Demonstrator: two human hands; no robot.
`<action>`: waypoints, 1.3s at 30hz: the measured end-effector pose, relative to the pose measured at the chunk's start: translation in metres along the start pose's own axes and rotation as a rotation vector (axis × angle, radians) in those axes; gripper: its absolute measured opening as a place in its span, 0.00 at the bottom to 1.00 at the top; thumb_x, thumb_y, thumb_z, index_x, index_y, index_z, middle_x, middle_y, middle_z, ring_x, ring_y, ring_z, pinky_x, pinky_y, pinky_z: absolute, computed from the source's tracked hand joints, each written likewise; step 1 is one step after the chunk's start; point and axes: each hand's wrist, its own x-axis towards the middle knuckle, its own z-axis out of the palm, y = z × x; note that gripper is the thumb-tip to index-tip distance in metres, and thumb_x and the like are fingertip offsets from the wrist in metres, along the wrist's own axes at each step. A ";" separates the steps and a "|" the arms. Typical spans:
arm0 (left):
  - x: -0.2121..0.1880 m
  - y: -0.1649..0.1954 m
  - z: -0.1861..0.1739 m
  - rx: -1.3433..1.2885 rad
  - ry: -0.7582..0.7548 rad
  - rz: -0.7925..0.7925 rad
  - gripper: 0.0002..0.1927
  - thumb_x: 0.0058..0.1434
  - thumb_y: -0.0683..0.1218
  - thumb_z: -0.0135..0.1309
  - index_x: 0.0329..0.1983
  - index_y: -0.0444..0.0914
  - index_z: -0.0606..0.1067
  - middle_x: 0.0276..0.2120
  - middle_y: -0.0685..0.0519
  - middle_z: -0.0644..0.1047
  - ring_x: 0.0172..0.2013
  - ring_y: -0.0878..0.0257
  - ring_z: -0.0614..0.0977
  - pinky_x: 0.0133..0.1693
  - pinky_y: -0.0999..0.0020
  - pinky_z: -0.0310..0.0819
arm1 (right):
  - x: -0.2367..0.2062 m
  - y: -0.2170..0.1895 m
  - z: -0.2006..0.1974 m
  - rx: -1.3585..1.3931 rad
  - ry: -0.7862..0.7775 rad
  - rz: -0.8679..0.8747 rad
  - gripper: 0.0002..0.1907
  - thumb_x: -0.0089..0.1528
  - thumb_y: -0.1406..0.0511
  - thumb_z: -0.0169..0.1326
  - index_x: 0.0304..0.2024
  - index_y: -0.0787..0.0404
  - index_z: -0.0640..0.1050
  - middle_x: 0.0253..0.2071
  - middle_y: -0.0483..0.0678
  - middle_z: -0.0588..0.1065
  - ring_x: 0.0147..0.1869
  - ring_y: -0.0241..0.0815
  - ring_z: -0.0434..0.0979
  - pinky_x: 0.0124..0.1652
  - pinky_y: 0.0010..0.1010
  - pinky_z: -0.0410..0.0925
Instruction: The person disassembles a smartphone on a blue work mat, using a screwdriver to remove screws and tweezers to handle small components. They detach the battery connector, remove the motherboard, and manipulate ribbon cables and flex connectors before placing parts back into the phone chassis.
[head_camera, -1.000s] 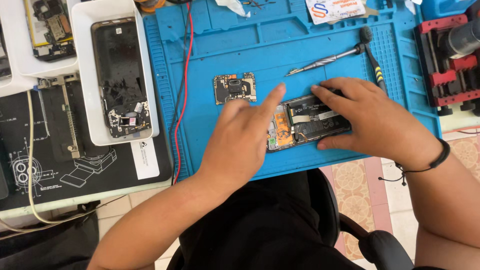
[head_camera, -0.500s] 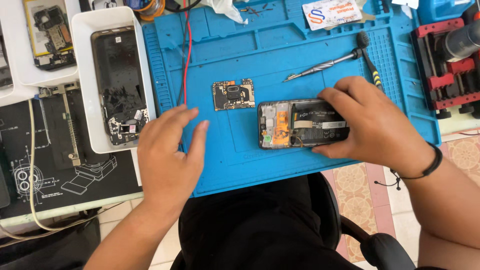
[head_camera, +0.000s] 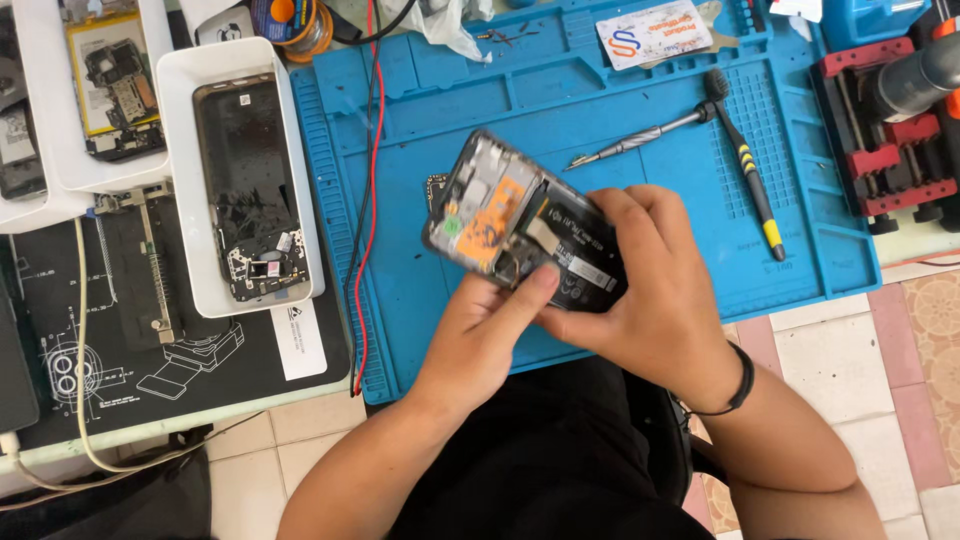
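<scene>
Right hand (head_camera: 655, 290) clenched around opened phone (head_camera: 520, 232), tilted above blue mat (head_camera: 600, 100); left hand (head_camera: 485, 330) fingers (head_camera: 530, 288) pressed, perhaps pinching, its lower edge.

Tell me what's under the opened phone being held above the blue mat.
Under the opened phone, a corner of a small circuit board shows on the blue mat. The rest is covered by the phone, which the right hand and left hand hold.

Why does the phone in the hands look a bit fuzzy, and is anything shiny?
In the head view, the opened phone and both hands, left hand and right hand, look slightly soft; the blue mat gets even, bright light with faint shadows; the screwdriver shaft glints.
</scene>
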 end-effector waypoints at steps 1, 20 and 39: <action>-0.005 0.005 -0.004 0.099 -0.030 -0.108 0.19 0.68 0.50 0.58 0.54 0.32 0.76 0.43 0.54 0.80 0.44 0.69 0.79 0.47 0.71 0.74 | 0.000 0.003 -0.001 0.001 -0.036 -0.014 0.45 0.44 0.58 0.75 0.57 0.73 0.72 0.52 0.61 0.69 0.53 0.57 0.74 0.50 0.40 0.72; -0.035 0.032 -0.026 1.406 0.077 0.443 0.47 0.40 0.56 0.75 0.63 0.38 0.70 0.56 0.49 0.75 0.58 0.48 0.69 0.60 0.52 0.60 | 0.036 0.054 -0.022 -0.013 -0.549 -0.335 0.41 0.45 0.52 0.71 0.59 0.60 0.77 0.53 0.52 0.73 0.57 0.55 0.71 0.57 0.46 0.63; -0.034 0.032 -0.034 1.306 0.057 0.384 0.48 0.47 0.51 0.73 0.68 0.32 0.65 0.57 0.45 0.77 0.61 0.46 0.69 0.61 0.54 0.63 | 0.071 0.077 -0.045 -0.226 -0.811 -0.563 0.17 0.51 0.61 0.65 0.44 0.50 0.83 0.38 0.41 0.78 0.41 0.50 0.78 0.42 0.40 0.71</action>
